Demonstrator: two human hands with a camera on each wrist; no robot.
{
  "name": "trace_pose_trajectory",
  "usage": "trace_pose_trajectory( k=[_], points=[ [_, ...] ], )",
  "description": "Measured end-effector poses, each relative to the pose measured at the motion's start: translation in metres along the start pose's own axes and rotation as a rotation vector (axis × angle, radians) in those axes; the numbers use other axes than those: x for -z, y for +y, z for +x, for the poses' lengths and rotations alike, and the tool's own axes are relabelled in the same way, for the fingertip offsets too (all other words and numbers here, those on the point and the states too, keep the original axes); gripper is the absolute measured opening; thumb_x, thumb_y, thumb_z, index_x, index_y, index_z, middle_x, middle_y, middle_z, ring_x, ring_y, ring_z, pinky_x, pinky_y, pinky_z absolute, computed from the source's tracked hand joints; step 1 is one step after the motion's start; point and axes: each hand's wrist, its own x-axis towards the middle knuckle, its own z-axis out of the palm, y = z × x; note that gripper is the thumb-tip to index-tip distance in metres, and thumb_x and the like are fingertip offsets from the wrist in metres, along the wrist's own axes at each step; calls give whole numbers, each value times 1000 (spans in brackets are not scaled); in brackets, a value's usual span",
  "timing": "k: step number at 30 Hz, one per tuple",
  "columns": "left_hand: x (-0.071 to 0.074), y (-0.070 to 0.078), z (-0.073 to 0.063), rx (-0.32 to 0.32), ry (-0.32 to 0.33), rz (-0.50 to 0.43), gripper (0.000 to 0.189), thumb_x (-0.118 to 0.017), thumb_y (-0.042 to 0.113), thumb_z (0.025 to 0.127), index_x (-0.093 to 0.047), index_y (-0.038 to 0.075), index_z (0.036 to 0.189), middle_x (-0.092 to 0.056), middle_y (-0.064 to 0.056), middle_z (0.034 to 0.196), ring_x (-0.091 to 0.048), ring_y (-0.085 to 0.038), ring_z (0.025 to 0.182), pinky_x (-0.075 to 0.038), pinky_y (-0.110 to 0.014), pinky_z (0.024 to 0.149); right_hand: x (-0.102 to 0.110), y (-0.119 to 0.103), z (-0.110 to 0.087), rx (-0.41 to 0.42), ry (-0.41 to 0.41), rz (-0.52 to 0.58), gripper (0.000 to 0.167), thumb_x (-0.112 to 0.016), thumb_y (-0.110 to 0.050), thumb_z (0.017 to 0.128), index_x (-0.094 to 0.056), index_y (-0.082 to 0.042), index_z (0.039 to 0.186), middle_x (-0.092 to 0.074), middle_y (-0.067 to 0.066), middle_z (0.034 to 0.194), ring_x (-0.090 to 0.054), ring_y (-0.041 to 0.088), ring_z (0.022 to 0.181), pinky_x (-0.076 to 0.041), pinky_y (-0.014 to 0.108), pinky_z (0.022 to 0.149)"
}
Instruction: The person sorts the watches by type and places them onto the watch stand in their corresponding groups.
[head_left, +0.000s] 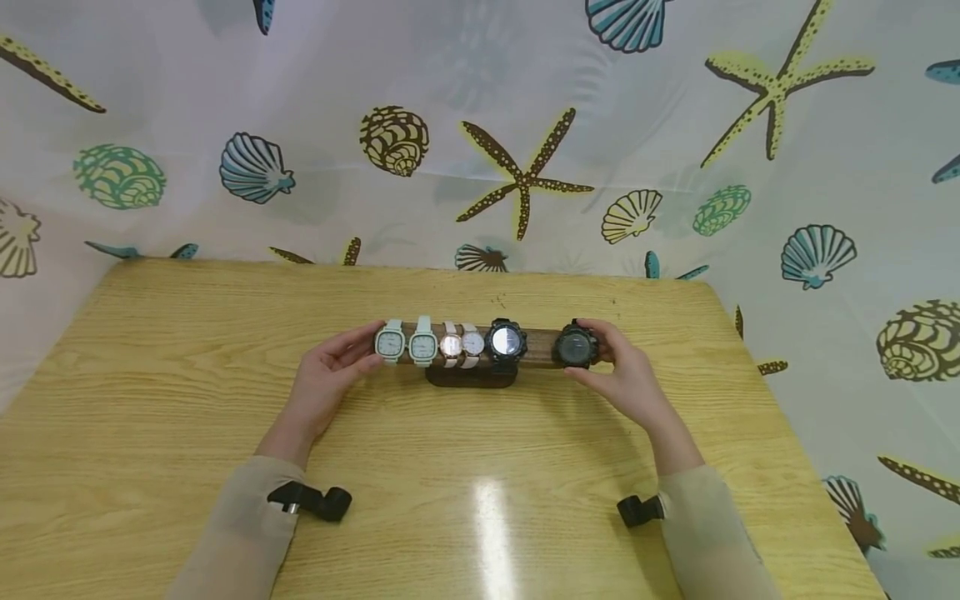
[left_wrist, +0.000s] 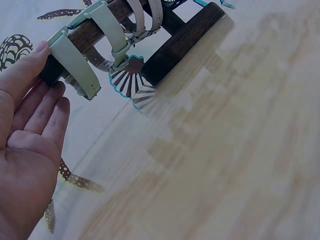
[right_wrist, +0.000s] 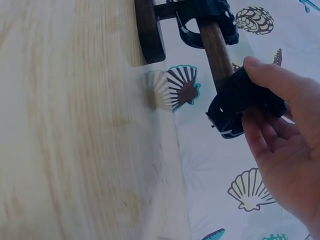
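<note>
A dark wooden watch stand stands on the table, its bar carrying several watches. At the left end are two mint-green watches, followed by two small pale-strapped watches and a bulky black watch. My left hand holds the bar's left end between thumb and fingers, its thumb against the outermost mint strap. Around the bar's right end sits another black watch, pinched between the thumb and fingers of my right hand. Bare wood shows between the black watches.
The light wooden table extends around the stand, with a bright glare streak in front. A white curtain printed with shells and starfish hangs behind the table and along its right side. Black camera mounts are worn on both sleeves.
</note>
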Motion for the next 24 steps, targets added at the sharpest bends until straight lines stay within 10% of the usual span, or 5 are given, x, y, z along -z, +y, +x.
trace_pose_trajectory(
  k=[24],
  points=[
    [-1,2,0,4,7,29,48,-67,5,89,-53,2,135,-57,-4,133,-53,-12,121,-48,-22,91,-12,1,11,15,-76,-51,71,-76,-23,83,-42,-8,144,-45,16,137,-46,31,124,-41,43,102]
  ],
)
